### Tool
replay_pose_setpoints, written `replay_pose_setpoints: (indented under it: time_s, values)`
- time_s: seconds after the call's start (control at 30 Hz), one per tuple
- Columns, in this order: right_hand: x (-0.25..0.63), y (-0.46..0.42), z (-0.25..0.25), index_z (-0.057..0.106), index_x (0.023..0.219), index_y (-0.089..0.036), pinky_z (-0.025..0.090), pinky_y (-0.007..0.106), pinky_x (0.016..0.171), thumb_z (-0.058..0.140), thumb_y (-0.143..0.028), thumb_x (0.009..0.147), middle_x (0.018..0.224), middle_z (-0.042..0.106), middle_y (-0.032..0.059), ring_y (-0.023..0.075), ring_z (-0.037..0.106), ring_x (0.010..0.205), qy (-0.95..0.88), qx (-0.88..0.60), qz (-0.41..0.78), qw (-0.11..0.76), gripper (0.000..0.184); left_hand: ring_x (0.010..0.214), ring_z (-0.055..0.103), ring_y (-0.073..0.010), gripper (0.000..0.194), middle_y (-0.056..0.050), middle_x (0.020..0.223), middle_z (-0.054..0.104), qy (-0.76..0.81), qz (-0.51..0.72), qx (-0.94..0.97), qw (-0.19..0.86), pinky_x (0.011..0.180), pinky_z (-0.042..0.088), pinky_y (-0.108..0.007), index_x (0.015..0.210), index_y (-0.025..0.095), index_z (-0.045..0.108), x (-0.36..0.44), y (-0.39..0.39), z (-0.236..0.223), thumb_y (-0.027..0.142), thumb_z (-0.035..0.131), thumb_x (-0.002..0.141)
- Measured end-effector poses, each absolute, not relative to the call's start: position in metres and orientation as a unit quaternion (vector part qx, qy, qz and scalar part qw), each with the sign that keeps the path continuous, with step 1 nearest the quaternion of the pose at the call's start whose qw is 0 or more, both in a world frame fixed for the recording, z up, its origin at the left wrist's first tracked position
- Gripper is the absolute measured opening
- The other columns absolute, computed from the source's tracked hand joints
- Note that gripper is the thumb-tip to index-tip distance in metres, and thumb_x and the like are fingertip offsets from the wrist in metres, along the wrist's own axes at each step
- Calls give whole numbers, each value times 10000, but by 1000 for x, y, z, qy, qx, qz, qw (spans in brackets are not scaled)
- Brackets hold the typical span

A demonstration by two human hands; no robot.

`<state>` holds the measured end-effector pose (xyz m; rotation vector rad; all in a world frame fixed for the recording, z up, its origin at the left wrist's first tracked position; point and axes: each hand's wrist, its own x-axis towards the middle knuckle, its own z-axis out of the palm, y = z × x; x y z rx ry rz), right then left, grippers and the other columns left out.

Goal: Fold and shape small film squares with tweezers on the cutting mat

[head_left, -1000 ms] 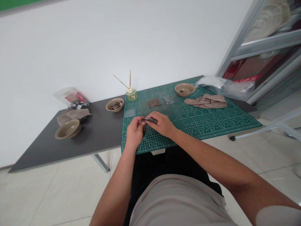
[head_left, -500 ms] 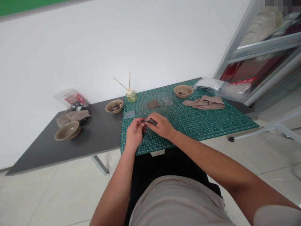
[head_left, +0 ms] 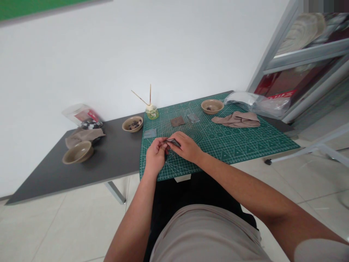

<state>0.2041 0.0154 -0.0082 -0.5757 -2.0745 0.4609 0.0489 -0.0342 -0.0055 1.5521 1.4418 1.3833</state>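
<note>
Both my hands meet over the green cutting mat, near its front left part. Pinched between them is a small grey-brown sheet that looks like folded sandpaper. My left hand grips its left end with thumb and fingertips. From the other side, my right hand holds it with the fingers bent over. Whether a smaller piece sits inside the fold is hidden by my fingers. Just beyond lie a brown square sheet, a grey-blue square sheet and a small clear packet.
A bowl of dark and tan pieces stands left of a reed diffuser. Farther left are a tilted bowl, a brown cloth and a plastic bag. Rightward sit another bowl, a crumpled cloth and clear plastic.
The fingers of my right hand have shifted slightly, and more of the grey-brown sheet shows between my hands. Everything else stays in place apart from a slight camera shift.
</note>
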Motion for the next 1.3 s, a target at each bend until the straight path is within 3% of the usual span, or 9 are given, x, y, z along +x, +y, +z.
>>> replay_pose_setpoints:
  time_s: [0.33, 0.63, 0.77, 1.3]
  values:
    - [206, 17, -7, 570, 862, -220, 456, 316, 757, 565, -302, 926, 830, 620, 20, 172, 574, 789, -790, -290, 210, 498, 104, 644, 534, -109, 215, 46, 709, 525, 539, 556, 567, 282, 655, 471, -237, 1021, 214, 620, 46, -30, -13, 224, 621, 806]
    - [205, 19, -8, 593, 901, -221, 456, 311, 781, 554, -292, 933, 874, 645, 22, 173, 600, 836, -782, -303, 238, 490, 87, 843, 653, -155, 151, -33, 942, 695, 551, 555, 565, 265, 800, 523, -297, 942, 201, 655, 48, -31, -7, 311, 616, 845]
    - [205, 19, -8, 585, 905, -221, 455, 312, 773, 548, -281, 934, 878, 635, 26, 175, 592, 832, -798, -285, 236, 476, 76, 864, 669, -158, 219, -34, 921, 709, 545, 565, 550, 285, 837, 528, -313, 991, 195, 640, 47, -30, -10, 276, 677, 791]
    - [205, 19, -7, 549, 871, -210, 420, 293, 733, 566, -284, 926, 838, 584, 10, 161, 549, 784, -804, -282, 257, 456, 94, 865, 664, -170, 93, -5, 874, 729, 560, 562, 544, 272, 856, 495, -316, 756, 195, 665, 45, -32, -11, 271, 718, 745]
